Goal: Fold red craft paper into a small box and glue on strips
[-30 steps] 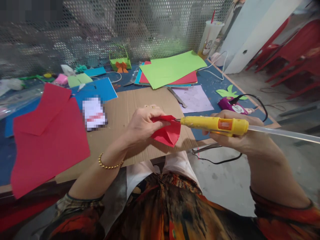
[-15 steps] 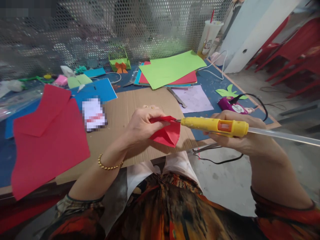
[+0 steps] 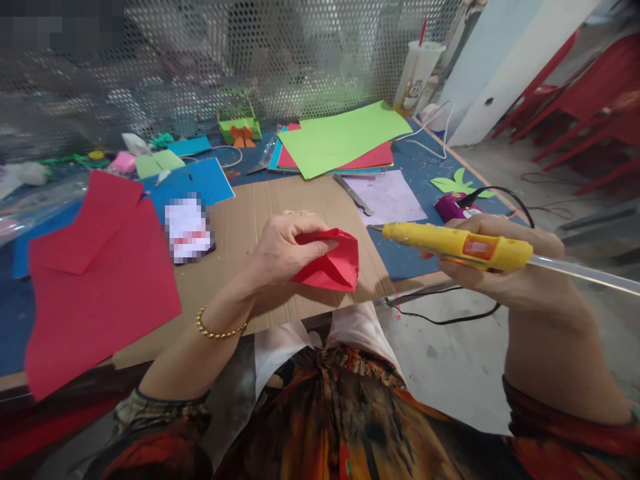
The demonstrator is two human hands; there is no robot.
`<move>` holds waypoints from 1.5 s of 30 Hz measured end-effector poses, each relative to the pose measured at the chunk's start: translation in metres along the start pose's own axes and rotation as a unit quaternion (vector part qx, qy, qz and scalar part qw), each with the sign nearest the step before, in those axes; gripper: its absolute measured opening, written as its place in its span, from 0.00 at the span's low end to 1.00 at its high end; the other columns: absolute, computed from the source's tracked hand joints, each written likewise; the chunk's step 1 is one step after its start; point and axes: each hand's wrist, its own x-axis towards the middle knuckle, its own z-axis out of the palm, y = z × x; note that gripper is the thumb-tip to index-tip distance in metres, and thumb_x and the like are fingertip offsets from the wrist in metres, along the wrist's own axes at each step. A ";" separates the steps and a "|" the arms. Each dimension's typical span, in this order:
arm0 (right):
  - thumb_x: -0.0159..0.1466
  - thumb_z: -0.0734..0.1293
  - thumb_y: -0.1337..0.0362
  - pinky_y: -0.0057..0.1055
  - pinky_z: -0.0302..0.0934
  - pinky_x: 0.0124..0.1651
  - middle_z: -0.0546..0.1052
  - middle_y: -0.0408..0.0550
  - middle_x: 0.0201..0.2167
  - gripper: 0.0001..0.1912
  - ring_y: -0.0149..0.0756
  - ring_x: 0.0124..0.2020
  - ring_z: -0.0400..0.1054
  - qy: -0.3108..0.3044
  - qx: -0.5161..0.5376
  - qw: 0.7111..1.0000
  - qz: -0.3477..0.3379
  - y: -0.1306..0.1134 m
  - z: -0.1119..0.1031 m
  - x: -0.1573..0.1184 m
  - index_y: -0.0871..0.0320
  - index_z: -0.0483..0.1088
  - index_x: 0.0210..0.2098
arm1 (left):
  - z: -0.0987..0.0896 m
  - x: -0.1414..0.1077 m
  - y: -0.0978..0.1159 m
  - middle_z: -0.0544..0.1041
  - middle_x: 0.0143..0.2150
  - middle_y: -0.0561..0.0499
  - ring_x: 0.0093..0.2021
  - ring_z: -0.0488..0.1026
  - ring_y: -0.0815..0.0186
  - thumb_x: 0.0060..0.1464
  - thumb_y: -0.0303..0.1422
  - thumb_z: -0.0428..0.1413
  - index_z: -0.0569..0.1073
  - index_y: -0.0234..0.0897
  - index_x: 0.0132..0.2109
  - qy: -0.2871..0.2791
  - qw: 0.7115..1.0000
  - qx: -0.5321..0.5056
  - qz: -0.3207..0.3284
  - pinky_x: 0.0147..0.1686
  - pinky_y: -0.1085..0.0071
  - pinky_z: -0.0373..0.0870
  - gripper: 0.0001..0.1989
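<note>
Folded red paper (image 3: pixel 343 263) juts from between clamped left-hand fingers (image 3: pixel 306 224); right hand (image 3: pixel 520 287) grips glue gun (image 3: pixel 453 244).

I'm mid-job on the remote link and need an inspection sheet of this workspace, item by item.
Surface: blue tabletop, brown cardboard over part of it.
Job's things: red folded paper, held above the cardboard; yellow glue gun, nozzle apart from the paper, clear stick behind.
Clutter: large red sheet to the left; green sheet on a paper stack; grey blade-like tool by a lilac sheet.
Hands: left hand grips the folded paper; right hand grips the glue gun.
Cables: black cable loops below the table edge; white cable at far right.
Surroundings: perforated panel behind; red chairs at right.
</note>
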 end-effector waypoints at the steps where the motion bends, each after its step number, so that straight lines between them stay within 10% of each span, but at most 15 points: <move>1: 0.62 0.75 0.51 0.41 0.64 0.28 0.81 0.44 0.31 0.10 0.41 0.27 0.73 0.028 -0.004 1.000 -0.001 0.003 0.000 0.001 0.46 0.74 0.33 | 0.000 0.000 0.000 0.80 0.28 0.52 0.30 0.74 0.67 0.58 0.31 0.60 0.82 0.39 0.31 0.003 1.000 0.000 -0.007 0.33 0.69 0.69 0.08; 5: 0.63 0.73 0.50 0.38 0.60 0.28 0.79 0.45 0.28 0.12 0.39 0.25 0.67 0.065 -0.083 0.994 0.004 0.029 0.007 0.014 0.49 0.74 0.37 | 0.001 -0.002 0.000 0.80 0.28 0.51 0.30 0.74 0.67 0.57 0.33 0.63 0.82 0.38 0.30 0.017 0.999 -0.018 -0.030 0.32 0.70 0.69 0.08; 15: 0.65 0.67 0.58 0.40 0.66 0.41 0.77 0.62 0.48 0.15 0.51 0.43 0.74 -0.099 -0.327 0.938 0.062 0.108 0.045 0.062 0.58 0.71 0.49 | -0.001 -0.001 0.003 0.81 0.28 0.52 0.29 0.75 0.68 0.51 0.34 0.67 0.83 0.38 0.31 0.029 0.991 -0.067 -0.114 0.25 0.76 0.68 0.05; 20: 0.68 0.68 0.53 0.54 0.67 0.57 0.79 0.62 0.49 0.17 0.59 0.54 0.73 -0.044 -0.251 0.967 -0.010 0.057 0.025 0.054 0.58 0.76 0.49 | 0.004 -0.005 0.005 0.79 0.26 0.53 0.27 0.74 0.68 0.52 0.33 0.67 0.81 0.37 0.30 0.036 0.983 -0.106 -0.145 0.23 0.76 0.66 0.06; 26: 0.70 0.69 0.54 0.42 0.71 0.49 0.83 0.47 0.39 0.09 0.41 0.41 0.76 -0.063 0.060 0.994 -0.072 -0.032 0.062 0.048 0.51 0.78 0.41 | 0.006 -0.008 0.012 0.77 0.25 0.54 0.26 0.70 0.71 0.52 0.31 0.67 0.82 0.36 0.29 0.025 0.978 -0.144 -0.151 0.24 0.77 0.64 0.05; 45: 0.64 0.72 0.57 0.32 0.63 0.37 0.80 0.44 0.27 0.10 0.32 0.30 0.70 -0.043 0.157 0.987 0.004 -0.030 0.090 0.053 0.55 0.79 0.30 | 0.007 -0.009 0.015 0.75 0.24 0.56 0.25 0.70 0.73 0.51 0.31 0.66 0.78 0.34 0.28 -0.006 0.958 -0.199 -0.205 0.23 0.79 0.63 0.07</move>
